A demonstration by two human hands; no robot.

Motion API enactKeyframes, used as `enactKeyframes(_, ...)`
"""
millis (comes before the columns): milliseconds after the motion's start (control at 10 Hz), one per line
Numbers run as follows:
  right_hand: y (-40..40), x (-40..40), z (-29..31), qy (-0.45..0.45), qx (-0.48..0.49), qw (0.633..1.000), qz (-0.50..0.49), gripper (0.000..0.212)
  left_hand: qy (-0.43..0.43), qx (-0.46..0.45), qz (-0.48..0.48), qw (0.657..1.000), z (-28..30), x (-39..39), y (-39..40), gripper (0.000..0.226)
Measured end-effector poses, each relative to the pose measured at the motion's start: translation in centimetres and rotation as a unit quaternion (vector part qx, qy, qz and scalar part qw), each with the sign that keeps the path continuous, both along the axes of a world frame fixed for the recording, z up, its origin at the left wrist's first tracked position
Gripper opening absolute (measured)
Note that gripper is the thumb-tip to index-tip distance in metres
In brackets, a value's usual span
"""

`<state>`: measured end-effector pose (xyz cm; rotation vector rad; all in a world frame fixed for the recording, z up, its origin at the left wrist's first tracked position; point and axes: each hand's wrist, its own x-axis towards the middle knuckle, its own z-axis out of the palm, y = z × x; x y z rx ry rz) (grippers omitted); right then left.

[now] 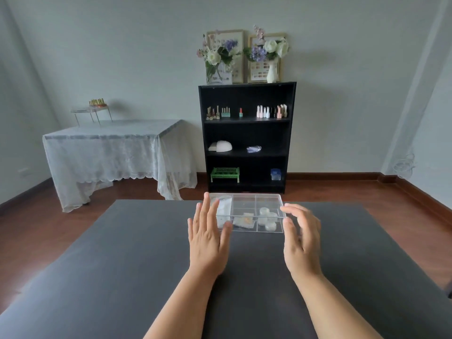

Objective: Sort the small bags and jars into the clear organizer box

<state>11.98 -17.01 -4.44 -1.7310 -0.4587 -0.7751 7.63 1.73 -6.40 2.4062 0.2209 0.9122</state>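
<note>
A clear organizer box (256, 198) with several compartments stands near the far edge of the dark grey table (122, 265). Small clear jars (267, 217) fill its near right compartment. Small bags (244, 220) lie in the near middle compartment, and more pale bags (223, 206) lie in the long left compartment. My left hand (209, 238) hovers flat at the box's left near corner, fingers spread, holding nothing. My right hand (302, 237) is cupped beside the box's right near corner, fingers apart and empty. Whether either hand touches the box I cannot tell.
Behind the table stands a black shelf unit (247, 138) with nail polish bottles, a green rack and two flower vases on top. A lace-covered side table (110, 152) stands at the left on the wooden floor.
</note>
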Motion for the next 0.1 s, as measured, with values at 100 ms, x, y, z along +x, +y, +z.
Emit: enactKeyframes(100, -0.32, -4.50, 3.74, -0.014, 0.194, 0.978, 0.077, 0.022, 0.074, -0.051, -0.058, 0.994, -0.52, -2.01, -0.44, 0.061)
